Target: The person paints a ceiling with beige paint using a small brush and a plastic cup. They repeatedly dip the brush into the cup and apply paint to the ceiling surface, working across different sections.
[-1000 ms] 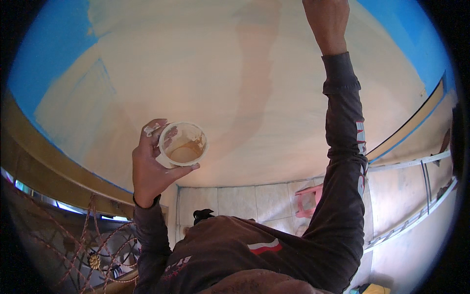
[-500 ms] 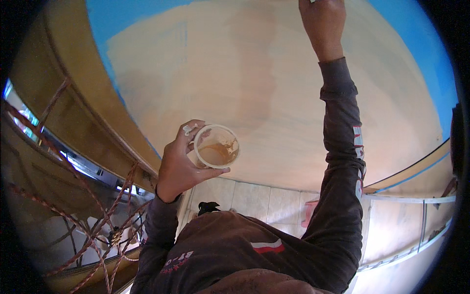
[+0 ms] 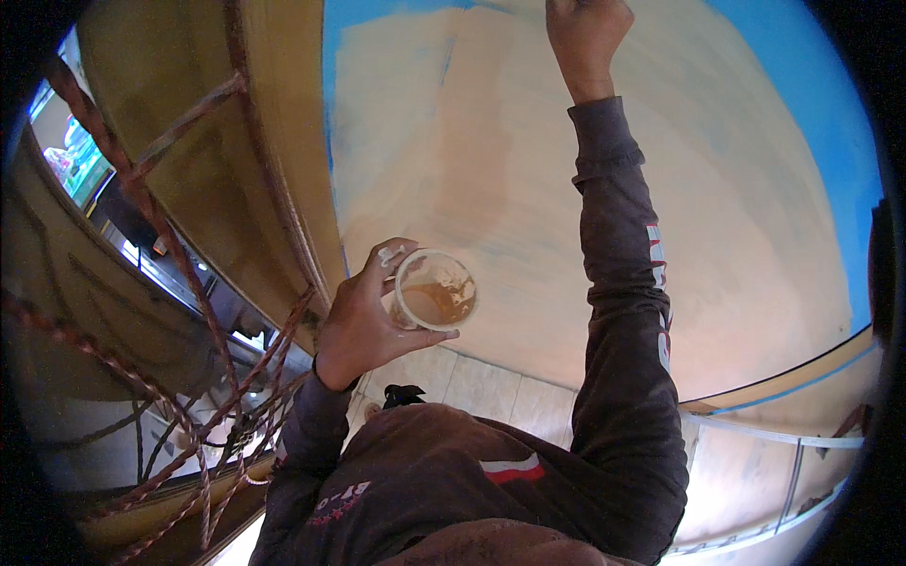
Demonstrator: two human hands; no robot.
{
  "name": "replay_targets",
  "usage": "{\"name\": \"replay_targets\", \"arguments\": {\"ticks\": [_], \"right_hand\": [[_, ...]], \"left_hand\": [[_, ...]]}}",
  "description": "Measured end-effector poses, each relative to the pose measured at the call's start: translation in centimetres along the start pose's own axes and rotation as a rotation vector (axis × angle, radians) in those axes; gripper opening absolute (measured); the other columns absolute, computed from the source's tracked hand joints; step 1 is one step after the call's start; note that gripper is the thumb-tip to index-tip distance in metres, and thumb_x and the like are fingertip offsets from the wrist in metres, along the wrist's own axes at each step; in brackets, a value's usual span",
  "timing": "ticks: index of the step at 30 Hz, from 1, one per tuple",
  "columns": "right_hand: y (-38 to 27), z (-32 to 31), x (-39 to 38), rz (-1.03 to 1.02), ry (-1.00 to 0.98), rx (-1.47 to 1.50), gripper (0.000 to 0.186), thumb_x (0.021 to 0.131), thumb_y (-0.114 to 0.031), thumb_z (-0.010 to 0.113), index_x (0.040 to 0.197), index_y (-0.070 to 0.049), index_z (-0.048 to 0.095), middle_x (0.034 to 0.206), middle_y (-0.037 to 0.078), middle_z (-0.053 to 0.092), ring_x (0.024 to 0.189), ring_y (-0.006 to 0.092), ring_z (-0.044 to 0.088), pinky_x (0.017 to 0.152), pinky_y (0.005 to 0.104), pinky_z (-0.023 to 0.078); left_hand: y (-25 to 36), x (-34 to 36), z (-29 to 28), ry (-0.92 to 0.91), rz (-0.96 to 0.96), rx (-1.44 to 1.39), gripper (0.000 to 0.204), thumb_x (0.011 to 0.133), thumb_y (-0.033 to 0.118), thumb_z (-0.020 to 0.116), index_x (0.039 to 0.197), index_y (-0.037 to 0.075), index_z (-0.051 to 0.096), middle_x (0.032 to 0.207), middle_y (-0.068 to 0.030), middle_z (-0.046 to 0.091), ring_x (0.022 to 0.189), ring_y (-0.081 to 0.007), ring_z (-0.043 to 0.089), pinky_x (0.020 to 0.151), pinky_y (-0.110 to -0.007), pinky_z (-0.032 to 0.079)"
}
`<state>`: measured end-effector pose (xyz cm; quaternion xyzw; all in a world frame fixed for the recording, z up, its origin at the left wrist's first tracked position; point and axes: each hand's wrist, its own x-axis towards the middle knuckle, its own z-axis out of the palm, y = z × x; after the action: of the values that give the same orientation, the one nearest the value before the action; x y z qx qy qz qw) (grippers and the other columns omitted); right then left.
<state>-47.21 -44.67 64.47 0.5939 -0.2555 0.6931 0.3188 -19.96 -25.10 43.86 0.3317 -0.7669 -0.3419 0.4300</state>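
My left hand is wrapped round a small clear plastic cup, thumb on the near side and fingers on the far side. A little brownish-peach liquid, which looks like paint, lies in the bottom, and smears cling to the inner wall. Whitish stains mark a finger of this hand. High up in the picture, my right hand is closed in front of a peach-coloured wall; its arm is stretched out. Whatever its fingers hold is hidden. A darker peach band runs down the wall to the left of this hand.
Blue paint borders the peach area. At the left stand a brown panel and crossing brown-red ropes. Pale floor tiles lie below, and a metal-edged frame is at the lower right.
The view has swung, so the brown panel and ropes take up more of the left side. My right hand has shifted left in the picture. The cup stays in my left hand.
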Motion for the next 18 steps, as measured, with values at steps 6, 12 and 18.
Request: {"name": "replay_targets", "arguments": {"ticks": [6,12,18], "right_hand": [[1.2,1.9,-2.5,0.278,-0.016,0.245,0.023,0.1,-0.016,0.07,0.096,0.007,0.074,0.073,0.001,0.067,0.067,0.0062,0.057,0.061,0.0261,0.046],[2.2,1.7,-3.8,0.298,-0.033,0.186,0.024,0.1,-0.018,0.07,0.099,0.006,0.075,0.075,0.005,0.07,0.069,0.0078,0.06,0.062,0.0257,0.048],[1.2,-1.5,-3.7,0.315,-0.055,0.001,0.027,0.101,-0.02,0.07,0.097,0.006,0.076,0.073,0.006,0.07,0.065,0.0083,0.056,0.059,0.0268,0.044]], "left_hand": [[-1.0,0.0,-0.4,0.018,0.012,0.025,0.098,0.065,0.031,0.099,0.14,0.001,0.043,0.134,-0.0205,0.061,0.126,-0.0326,0.064,0.104,-0.043,0.056],[-1.8,-0.6,-0.5,-0.003,0.034,0.035,0.099,0.064,0.031,0.1,0.14,0.001,0.043,0.133,-0.0209,0.061,0.126,-0.0318,0.064,0.104,-0.043,0.056],[-2.2,-1.2,-0.7,0.015,0.044,0.017,0.099,0.064,0.03,0.1,0.14,0.001,0.043,0.132,-0.0204,0.063,0.126,-0.0313,0.064,0.104,-0.042,0.055]]}}
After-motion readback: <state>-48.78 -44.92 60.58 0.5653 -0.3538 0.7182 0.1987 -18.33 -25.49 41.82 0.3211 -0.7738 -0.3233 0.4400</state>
